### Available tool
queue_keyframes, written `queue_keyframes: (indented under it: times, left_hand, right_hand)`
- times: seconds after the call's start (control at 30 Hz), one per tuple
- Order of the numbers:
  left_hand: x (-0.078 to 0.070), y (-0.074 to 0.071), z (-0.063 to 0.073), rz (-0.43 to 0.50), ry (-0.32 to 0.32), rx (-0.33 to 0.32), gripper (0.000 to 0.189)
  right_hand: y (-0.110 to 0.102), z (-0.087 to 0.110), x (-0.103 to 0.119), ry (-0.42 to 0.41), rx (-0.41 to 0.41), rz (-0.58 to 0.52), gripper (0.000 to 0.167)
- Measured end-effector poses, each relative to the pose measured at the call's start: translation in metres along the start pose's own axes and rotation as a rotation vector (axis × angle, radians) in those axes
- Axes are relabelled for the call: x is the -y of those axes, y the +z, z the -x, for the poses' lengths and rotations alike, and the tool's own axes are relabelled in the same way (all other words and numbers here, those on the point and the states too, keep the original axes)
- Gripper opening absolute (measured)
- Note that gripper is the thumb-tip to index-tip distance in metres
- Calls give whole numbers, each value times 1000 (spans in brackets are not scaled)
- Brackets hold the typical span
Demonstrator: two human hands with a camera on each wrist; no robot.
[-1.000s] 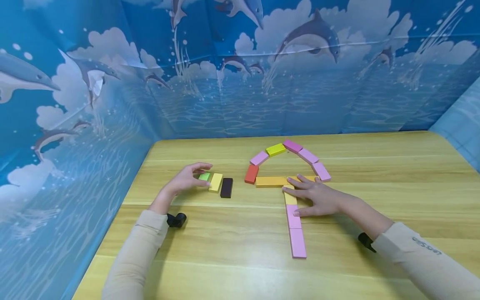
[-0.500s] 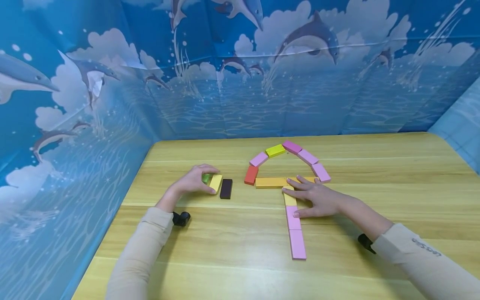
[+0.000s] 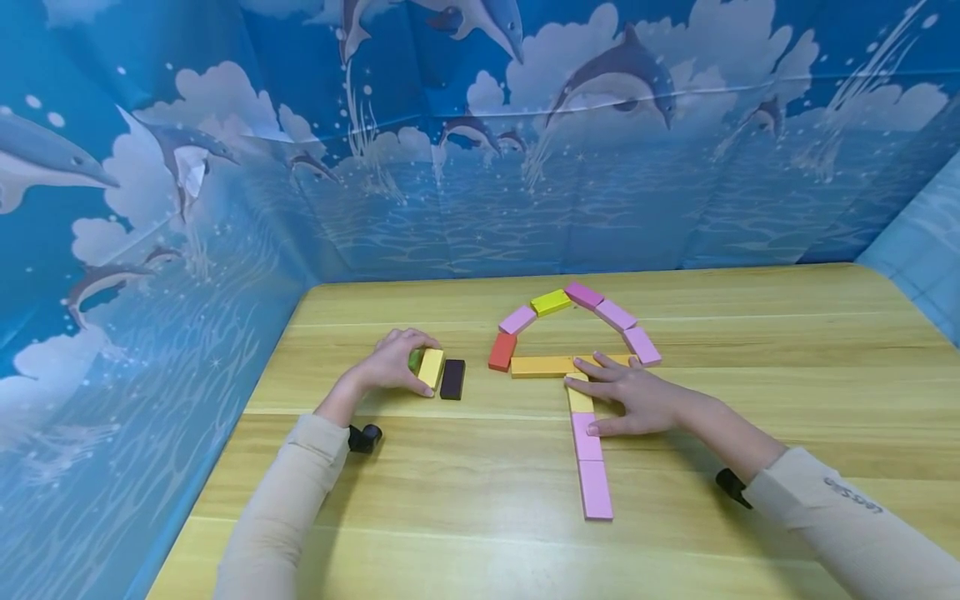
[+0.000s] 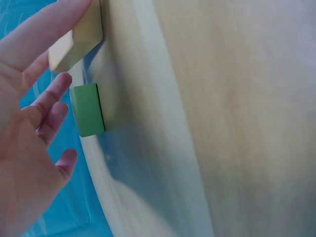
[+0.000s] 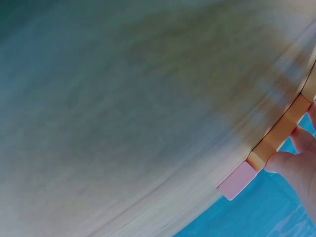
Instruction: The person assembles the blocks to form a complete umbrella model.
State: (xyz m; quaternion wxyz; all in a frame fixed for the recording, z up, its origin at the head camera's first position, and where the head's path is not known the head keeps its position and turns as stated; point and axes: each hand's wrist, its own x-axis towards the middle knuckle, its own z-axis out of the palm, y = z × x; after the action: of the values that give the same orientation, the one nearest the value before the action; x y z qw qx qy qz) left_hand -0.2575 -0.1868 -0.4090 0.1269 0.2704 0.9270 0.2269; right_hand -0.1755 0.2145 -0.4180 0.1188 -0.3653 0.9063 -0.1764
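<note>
In the head view my left hand (image 3: 392, 363) pinches a pale yellow block (image 3: 431, 368) lengthwise, thumb at its near end and fingers at its far end. Partly hidden behind those fingers is a green block (image 3: 415, 360); the left wrist view shows this green block (image 4: 88, 109) standing on the table beside the hand. A dark block (image 3: 452, 379) lies just right of the yellow one. My right hand (image 3: 637, 400) rests with spread fingers over a row of orange blocks (image 3: 542, 367) and the top of a column, a yellow block (image 3: 579, 400) followed by two pink blocks (image 3: 596, 490).
Above the orange row, an arch is laid from a red block (image 3: 502, 351), a bright yellow block (image 3: 551, 302) and several pink blocks (image 3: 617, 314). The wooden table (image 3: 420, 508) ends at a blue dolphin-print sheet (image 3: 450, 200) at the back and left.
My left hand has moved right from above the green block and closed its thumb and fingers on the pale yellow one. The right hand has stayed in place.
</note>
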Motion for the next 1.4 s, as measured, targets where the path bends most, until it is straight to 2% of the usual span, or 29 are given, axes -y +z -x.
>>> queue_keyframes:
  times: [0.2, 0.3, 0.47, 0.67, 0.9, 1.1, 1.3, 1.4]
  left_hand:
    - [-2, 3, 4, -20, 28, -56, 76]
    - [-3, 5, 6, 2, 40, -80, 76]
    - [-3, 7, 9, 129, 54, -96, 73]
    - [-7, 6, 13, 363, 27, -108, 57]
    - [-7, 3, 19, 459, -47, -93, 43]
    - [-6, 0, 24, 597, -27, -62, 50]
    - [-18, 2, 38, 683, -102, -29, 45]
    - [-30, 6, 43, 697, -109, -3, 43]
  right_hand:
    - [1, 0, -1, -1, -5, 2, 72]
    - [1, 0, -1, -3, -5, -2, 72]
    - [0, 0, -1, -2, 5, 1, 72]
    - [0, 0, -1, 2, 7, 1, 73]
    - [1, 0, -1, -4, -3, 0, 72]
    - [2, 1, 0, -3, -5, 4, 72]
    - [0, -1, 1, -15, -6, 5, 71]
    - [-1, -1, 1, -12, 3, -1, 71]
